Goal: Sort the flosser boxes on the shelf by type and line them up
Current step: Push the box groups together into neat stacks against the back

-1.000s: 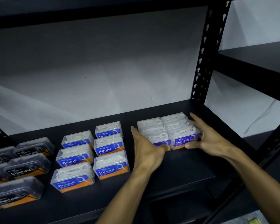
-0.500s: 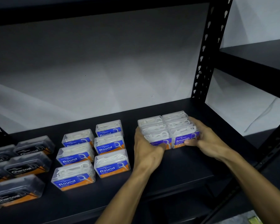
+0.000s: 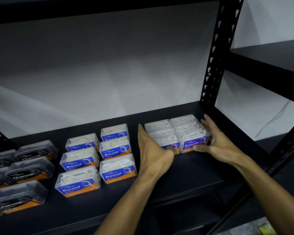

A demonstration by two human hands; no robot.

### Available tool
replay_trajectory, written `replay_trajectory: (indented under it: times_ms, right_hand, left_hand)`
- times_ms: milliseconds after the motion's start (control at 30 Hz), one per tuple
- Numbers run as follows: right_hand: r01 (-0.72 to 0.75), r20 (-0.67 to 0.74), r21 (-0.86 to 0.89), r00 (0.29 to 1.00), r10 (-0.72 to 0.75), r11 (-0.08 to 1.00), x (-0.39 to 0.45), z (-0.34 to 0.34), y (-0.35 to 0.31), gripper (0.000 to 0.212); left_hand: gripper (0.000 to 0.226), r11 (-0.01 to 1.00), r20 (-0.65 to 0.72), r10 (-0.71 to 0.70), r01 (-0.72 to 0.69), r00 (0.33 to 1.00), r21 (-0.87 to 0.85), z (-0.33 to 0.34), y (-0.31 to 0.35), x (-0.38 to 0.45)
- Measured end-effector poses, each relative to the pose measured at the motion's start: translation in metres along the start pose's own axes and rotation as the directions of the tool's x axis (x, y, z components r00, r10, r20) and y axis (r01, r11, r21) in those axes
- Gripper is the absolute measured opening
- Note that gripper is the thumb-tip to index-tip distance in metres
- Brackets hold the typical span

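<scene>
Since half a second ago my right hand point(image 3: 217, 143) fingers have straightened along the Smooth boxes point(image 3: 176, 133); my left hand point(image 3: 153, 153), flat, presses their other side. Round boxes point(image 3: 98, 158) and Charcoal boxes point(image 3: 20, 175) stand left; the black post point(image 3: 214, 65) rises behind on the shelf point(image 3: 185, 175).

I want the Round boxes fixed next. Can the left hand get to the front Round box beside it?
Probably yes. The left hand rests flat against the Smooth boxes, and only bare shelf lies between it and the front Round box just leftward.
</scene>
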State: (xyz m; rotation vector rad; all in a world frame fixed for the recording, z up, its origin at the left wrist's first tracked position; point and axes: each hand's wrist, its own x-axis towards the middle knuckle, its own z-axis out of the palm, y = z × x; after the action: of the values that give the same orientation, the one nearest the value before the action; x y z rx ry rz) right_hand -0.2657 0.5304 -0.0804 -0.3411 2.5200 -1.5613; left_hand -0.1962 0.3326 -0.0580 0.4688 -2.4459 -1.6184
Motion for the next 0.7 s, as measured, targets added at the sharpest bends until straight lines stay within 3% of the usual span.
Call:
replay_trajectory:
  times_ms: [67,167,267,333,433,533,700]
  right_hand:
    - [0.072,-0.069,-0.096,0.995,-0.079,0.993,-0.004,0.002,-0.008,0.113]
    - [0.276,-0.138,-0.327,0.932,-0.335,0.904,-0.008,0.015,-0.034,0.097]
    - [0.45,-0.038,-0.49,0.844,-0.535,0.746,-0.004,0.039,-0.065,0.084]
    - [0.537,0.067,-0.461,0.815,-0.576,0.707,0.002,0.06,-0.084,0.073]
    - [0.587,0.196,-0.375,0.807,-0.557,0.718,0.018,0.094,-0.108,0.058]
    - [0.534,0.312,-0.388,0.843,-0.438,0.751,0.044,0.127,-0.127,0.048]
    - [0.395,0.405,-0.496,0.893,-0.197,0.773,0.08,0.163,-0.153,0.041]
  left_hand:
    - [0.11,0.999,-0.045,0.044,-0.043,0.998,0.023,-0.01,0.013,-0.005]
    - [0.092,0.992,-0.09,0.128,-0.125,0.988,0.036,-0.032,0.031,-0.006]
    - [0.055,0.948,-0.069,0.234,-0.213,0.97,0.235,-0.07,0.039,0.003]
    - [0.041,0.904,-0.014,0.264,-0.243,0.964,0.351,-0.104,0.035,0.016]
    - [0.037,0.806,0.09,0.219,-0.232,0.972,0.545,-0.157,0.018,0.038]
    - [0.049,0.667,0.171,0.07,-0.174,0.983,0.725,-0.203,-0.005,0.058]
    - [0.055,0.556,0.277,-0.099,-0.178,0.956,0.812,-0.241,-0.031,0.08]
